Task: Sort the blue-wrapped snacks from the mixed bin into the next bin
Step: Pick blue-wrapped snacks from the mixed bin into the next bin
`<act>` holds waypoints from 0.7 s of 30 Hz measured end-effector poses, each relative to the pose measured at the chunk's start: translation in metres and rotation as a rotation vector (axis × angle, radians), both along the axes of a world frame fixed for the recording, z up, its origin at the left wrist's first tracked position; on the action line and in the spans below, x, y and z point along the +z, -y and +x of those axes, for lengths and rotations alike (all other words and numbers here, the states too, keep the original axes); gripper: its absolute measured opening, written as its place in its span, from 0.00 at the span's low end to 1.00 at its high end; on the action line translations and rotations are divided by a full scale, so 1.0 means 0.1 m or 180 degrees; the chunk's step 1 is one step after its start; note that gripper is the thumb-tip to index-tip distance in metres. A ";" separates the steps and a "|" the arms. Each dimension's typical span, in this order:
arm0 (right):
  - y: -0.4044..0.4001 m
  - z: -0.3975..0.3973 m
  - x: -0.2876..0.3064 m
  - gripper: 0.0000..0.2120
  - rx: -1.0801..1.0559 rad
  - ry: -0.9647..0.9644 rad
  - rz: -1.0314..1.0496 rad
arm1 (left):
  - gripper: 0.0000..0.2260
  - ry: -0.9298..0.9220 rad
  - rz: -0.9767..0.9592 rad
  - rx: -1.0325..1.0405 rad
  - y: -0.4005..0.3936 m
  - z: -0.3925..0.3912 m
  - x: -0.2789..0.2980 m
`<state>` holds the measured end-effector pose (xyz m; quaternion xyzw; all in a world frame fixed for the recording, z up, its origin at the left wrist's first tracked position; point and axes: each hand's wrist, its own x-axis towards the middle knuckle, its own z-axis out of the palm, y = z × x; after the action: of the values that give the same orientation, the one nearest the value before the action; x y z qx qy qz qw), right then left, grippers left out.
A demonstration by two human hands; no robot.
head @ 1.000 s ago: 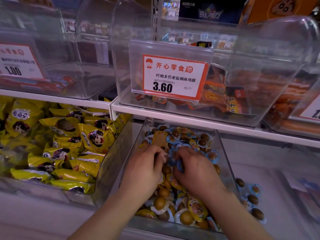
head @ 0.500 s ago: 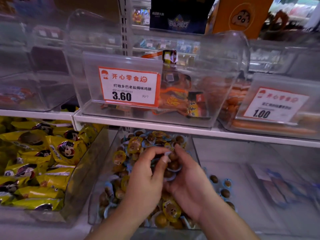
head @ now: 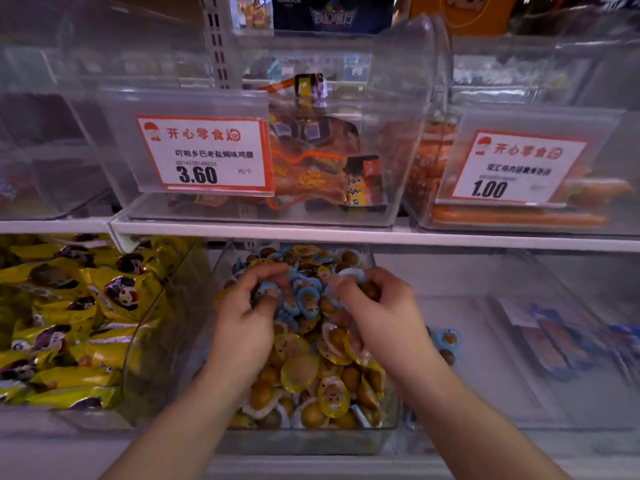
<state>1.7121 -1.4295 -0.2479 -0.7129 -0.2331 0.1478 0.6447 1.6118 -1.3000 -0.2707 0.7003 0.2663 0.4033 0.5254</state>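
Observation:
A clear mixed bin (head: 304, 441) on the lower shelf holds many small round snacks, blue-wrapped ones (head: 308, 299) mostly at the back and yellow-wrapped ones (head: 332, 396) at the front. Both my hands are inside it. My left hand (head: 242, 327) curls round a few blue-wrapped snacks. My right hand (head: 377, 313) pinches a blue-wrapped snack (head: 351, 277) at its fingertips. The clear bin to the right (head: 519, 375) holds a few blue-wrapped snacks (head: 448, 341) near its left wall.
A bin of yellow snack bags (head: 69, 323) stands to the left. A white shelf edge (head: 346, 233) runs just above the hands, carrying clear bins with price tags 3.60 (head: 204, 154) and 1.00 (head: 512, 168). Flat packets (head: 561, 337) lie at the right bin's far side.
The camera has moved closer and the view has shifted. My hands have parted slightly inside the mixed bin, each now gathering blue-wrapped snacks at the back of the pile.

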 end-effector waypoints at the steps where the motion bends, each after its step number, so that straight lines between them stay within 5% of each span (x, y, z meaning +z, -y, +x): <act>1: 0.01 -0.03 0.03 0.06 0.0250 -0.0751 0.0253 | 0.15 0.0110 0.0016 -0.0047 0.06 0.00 0.03; 4: 0.02 -0.13 0.08 0.14 0.1128 -0.2348 0.0815 | 0.13 0.0317 0.0514 -0.0341 0.31 0.01 0.08; 7: 0.07 -0.16 0.10 0.18 0.1559 -0.2798 0.1563 | 0.18 0.0061 0.1311 -0.0584 0.48 -0.01 0.05; 14: 0.30 0.00 0.05 0.10 0.0334 -0.1136 0.1289 | 0.33 -0.0611 0.2246 -0.1370 0.53 -0.01 -0.11; 18: 0.69 0.54 0.04 0.09 -0.0347 -0.0347 0.0769 | 0.26 -0.1093 0.2208 -0.1286 0.33 -0.06 -0.18; 21: 0.89 0.83 -0.15 0.15 -0.0247 -0.0610 -0.0069 | 0.22 -0.1409 0.2439 -0.0861 0.10 -0.12 -0.19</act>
<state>1.7954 -1.5187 -0.2627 -0.7109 -0.1409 0.1928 0.6615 1.6002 -1.3096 -0.2899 0.9417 0.1100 0.2413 0.2071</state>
